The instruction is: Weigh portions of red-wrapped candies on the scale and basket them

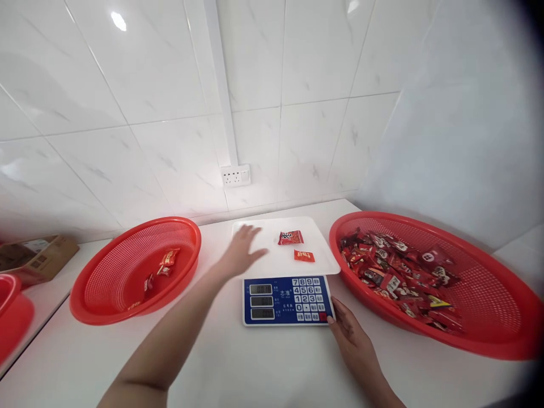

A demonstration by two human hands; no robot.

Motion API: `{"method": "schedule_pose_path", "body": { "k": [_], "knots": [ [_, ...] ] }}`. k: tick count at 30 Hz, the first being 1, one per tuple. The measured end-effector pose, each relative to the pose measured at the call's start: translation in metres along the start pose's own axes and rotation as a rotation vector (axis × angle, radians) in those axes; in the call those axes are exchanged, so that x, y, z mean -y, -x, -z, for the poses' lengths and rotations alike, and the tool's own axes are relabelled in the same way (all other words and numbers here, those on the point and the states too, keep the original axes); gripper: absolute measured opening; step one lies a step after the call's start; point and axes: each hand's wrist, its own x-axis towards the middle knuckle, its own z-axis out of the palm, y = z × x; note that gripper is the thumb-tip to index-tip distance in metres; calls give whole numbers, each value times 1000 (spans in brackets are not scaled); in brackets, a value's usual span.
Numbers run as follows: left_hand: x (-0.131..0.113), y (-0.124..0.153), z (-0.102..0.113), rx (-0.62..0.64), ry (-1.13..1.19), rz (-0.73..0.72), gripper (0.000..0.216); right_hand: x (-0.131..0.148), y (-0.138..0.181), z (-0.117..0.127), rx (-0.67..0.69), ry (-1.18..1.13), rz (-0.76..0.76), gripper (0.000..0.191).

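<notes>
A white digital scale with a blue keypad panel (pixel 276 303) stands on the white table. On its white weighing tray (pixel 259 266) lie two red snack packets: a larger one (pixel 290 237) toward the back and a smaller one (pixel 304 256) in front of it. My left hand (pixel 240 253) is over the left part of the tray, fingers spread, holding nothing. At the panel's lower right corner is my right hand (pixel 351 331), its thumb touching the edge near the red key. The fingers of that hand are partly hidden beside the scale, and I see nothing held.
At the right, a large red basket (pixel 501 317) holds many red snack packets (pixel 395 272). Another red basket (pixel 97 277) on the left has several packets. A cardboard box (pixel 55 260) and part of a third red basket (pixel 12 323) are far left. A wall socket (pixel 236 175) is behind.
</notes>
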Motion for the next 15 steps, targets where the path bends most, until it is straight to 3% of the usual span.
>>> {"method": "schedule_pose_path", "body": {
  "k": [3,6,11,15],
  "knots": [
    [-46,-36,-31,171,7,-200,73,0,-1,0,7,-10,7,56],
    [-67,-59,-48,247,-88,-264,71,-2,-1,1,12,-25,-5,57],
    [-63,-65,-57,210,-245,-246,32,-4,-2,1,10,-34,-16,56],
    [-50,-54,-46,173,-256,-179,26,-2,-2,0,-25,-35,-22,56]
  ]
}}
